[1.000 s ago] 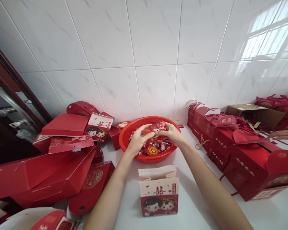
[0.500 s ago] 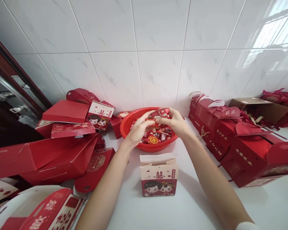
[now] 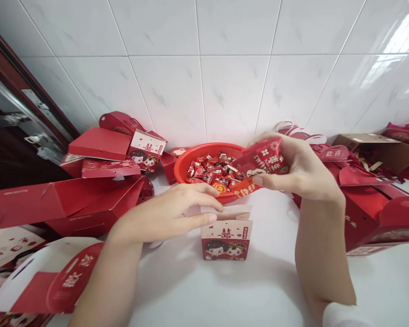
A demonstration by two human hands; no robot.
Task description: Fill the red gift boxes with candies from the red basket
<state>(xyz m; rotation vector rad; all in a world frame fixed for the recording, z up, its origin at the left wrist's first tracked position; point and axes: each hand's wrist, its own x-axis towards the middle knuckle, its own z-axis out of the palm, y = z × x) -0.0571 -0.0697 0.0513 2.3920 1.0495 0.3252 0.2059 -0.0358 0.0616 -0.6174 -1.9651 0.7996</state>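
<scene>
My right hand (image 3: 301, 170) is closed on red printed snack packets (image 3: 264, 159), held in the air at the right side of the red plastic basket (image 3: 179, 175). An orange-red packet edge with gold lettering shows below the upper one; how many I hold I cannot tell. Wrapped candies (image 3: 209, 170) lie in the basket. In front of it a small paper gift box (image 3: 225, 238), cream above and red below with two cartoon figures, stands upright with its top open. My left hand (image 3: 177, 209) is at the box's upper left edge, fingers apart and holding nothing.
Red gift boxes (image 3: 98, 145) are piled on the left, some lying on their sides. More red boxes (image 3: 375, 213) with handles stand at right, beside a brown cardboard box (image 3: 368, 141). Behind the white table (image 3: 259, 290) rises a tiled wall (image 3: 231, 91). A dark door (image 3: 7, 150) borders the far left.
My right hand has lifted the packets out from over the basket, toward me and to the right. My left hand has let go and come down to the paper box's top edge.
</scene>
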